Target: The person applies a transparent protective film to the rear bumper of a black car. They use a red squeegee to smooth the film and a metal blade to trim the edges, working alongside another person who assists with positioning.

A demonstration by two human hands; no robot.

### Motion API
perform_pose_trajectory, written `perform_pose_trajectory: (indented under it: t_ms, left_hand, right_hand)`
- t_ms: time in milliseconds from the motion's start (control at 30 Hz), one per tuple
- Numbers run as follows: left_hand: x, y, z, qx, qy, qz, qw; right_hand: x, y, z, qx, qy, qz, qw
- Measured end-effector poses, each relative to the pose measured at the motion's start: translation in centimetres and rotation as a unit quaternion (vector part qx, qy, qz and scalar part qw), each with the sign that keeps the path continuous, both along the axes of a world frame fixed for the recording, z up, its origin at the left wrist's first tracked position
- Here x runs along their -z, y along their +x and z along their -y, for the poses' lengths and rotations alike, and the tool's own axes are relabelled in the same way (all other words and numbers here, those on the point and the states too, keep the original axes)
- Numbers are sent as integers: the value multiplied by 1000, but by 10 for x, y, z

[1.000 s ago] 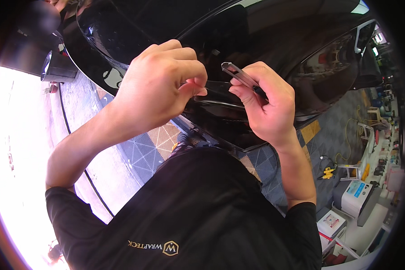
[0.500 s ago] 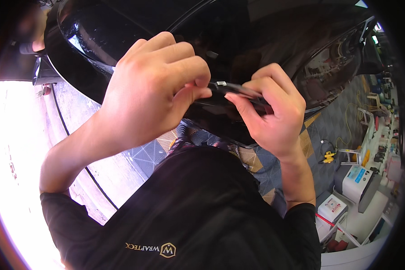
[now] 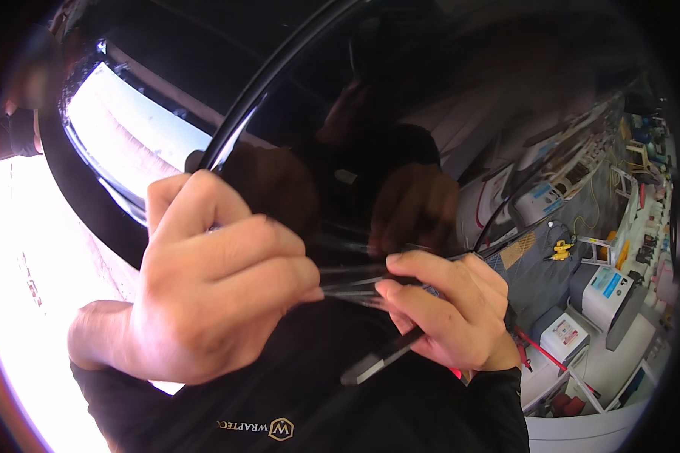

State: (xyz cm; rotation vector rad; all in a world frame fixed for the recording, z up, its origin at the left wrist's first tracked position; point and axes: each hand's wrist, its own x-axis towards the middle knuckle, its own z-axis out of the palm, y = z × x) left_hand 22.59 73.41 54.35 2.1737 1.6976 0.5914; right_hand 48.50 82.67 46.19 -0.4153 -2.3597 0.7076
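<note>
Both hands pinch film (image 3: 351,283) — knife (image 3: 381,359) in right hand (image 3: 449,313).

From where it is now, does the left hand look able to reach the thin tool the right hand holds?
Probably yes: the left hand sits close beside the right hand, and nothing lies between it and the thin tool.

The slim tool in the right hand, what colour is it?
Dark grey to black; the tool shows best in the head view, gripped by the right hand.
</note>
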Motion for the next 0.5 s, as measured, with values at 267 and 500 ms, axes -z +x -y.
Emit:
perform_pose_trajectory:
  t_ms: [267, 500]
  left_hand:
    - [-8, 20, 5, -21, -8, -107, 994]
    - [-4, 22, 10, -20, -23, -105, 994]
  right_hand:
    - [-5, -5, -17, -80, -14, -67, 994]
    - [1, 1, -17, -96, -2, -85, 992]
